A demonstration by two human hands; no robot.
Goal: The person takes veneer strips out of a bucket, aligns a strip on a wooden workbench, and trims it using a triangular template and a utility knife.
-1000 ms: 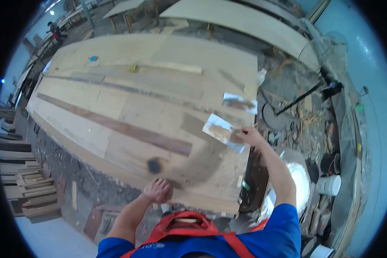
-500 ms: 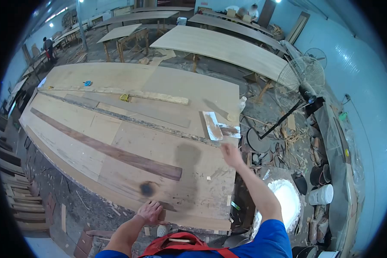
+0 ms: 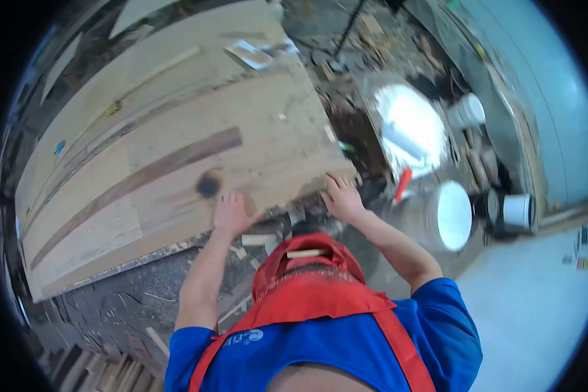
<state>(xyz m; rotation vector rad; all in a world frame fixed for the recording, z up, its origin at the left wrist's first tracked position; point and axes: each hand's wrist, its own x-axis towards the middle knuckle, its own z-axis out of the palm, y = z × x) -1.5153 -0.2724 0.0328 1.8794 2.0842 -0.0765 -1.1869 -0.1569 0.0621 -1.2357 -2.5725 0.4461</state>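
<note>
My left hand lies on the near edge of a large wooden panel, fingers stretched out and thumb apart. My right hand rests on the same edge close to the right corner, its fingers spread over the surface. Neither holds anything. A dark round mark on the panel is just beyond my left hand. Farther in lies a brown wood strip. At the far right side are flat metal scrapers, slightly blurred.
Right of the panel are a white-coated board, a red handle, a large white bucket and smaller buckets. A yellow tape measure and a blue item lie on the panel. Wood scraps litter the floor.
My right hand has come back from beside the scrapers to the near edge and opened. My left hand stays on that edge. The view has tilted down and turned right.
</note>
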